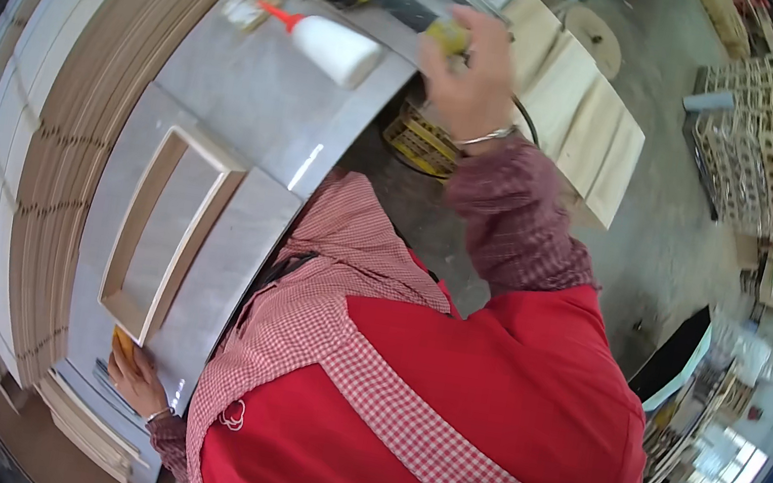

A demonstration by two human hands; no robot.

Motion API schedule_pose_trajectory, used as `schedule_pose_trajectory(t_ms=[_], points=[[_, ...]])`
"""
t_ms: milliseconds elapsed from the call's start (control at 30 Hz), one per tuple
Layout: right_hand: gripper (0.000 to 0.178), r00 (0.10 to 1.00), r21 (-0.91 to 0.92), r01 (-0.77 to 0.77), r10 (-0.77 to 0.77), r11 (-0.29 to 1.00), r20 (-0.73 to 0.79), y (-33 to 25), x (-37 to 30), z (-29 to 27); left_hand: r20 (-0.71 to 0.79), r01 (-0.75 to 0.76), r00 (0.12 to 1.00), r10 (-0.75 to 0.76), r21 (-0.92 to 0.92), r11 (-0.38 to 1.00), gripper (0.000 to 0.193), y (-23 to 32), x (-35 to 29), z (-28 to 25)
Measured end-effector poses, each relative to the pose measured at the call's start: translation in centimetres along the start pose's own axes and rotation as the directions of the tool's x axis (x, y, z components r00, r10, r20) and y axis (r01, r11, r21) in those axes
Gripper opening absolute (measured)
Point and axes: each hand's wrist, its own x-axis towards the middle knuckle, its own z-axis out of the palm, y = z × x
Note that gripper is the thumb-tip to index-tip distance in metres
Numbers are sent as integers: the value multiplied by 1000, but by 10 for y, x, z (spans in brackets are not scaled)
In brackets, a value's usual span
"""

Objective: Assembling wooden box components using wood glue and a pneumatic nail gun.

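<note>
A rectangular frame of pale wood [201, 214] lies on the grey metal worktop, its long sides running away from me. Just below its near end is my left hand [139, 387], closed on a small orange-yellow piece [124, 345] whose kind I cannot make out. That piece is right by the frame's near corner. At the far end of the worktop lies a yellow-green and black power tool [404, 6], seemingly a nail gun. My right hand [477, 73], slightly blurred, has its fingers around the tool's yellow right end.
A white glue bottle with a red nozzle [335, 49] lies near the tool. Stacked boards [71, 144] line the left side. Pale wooden panels [576, 110] stand at the far right of the worktop, above a yellow crate [421, 142]. Wooden pieces [760, 147] are piled farther right.
</note>
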Motion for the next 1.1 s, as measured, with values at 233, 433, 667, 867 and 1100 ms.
schedule_pose_trajectory(t_ms=[233,433,667,867,1100], points=[[33,829,-490,-514,554,704,-73,166,-72,-156,50,-141,990,134,222,965,50,-24,24,0],[39,476,-643,-716,865,274,-162,193,-130,-194,54,-138,990,134,93,986,50,-31,26,-10],[56,422,-603,-741,904,296,-74,197,-112,-142,-3,-87,996,88,151,985,50,-43,26,-9],[75,357,-736,-638,934,227,-22,181,-71,-80,-85,-19,996,35,187,982,52,-32,15,-21],[81,369,-754,-624,928,204,-55,190,-81,-58,-103,26,995,-9,158,987,53,-27,1,-32]])
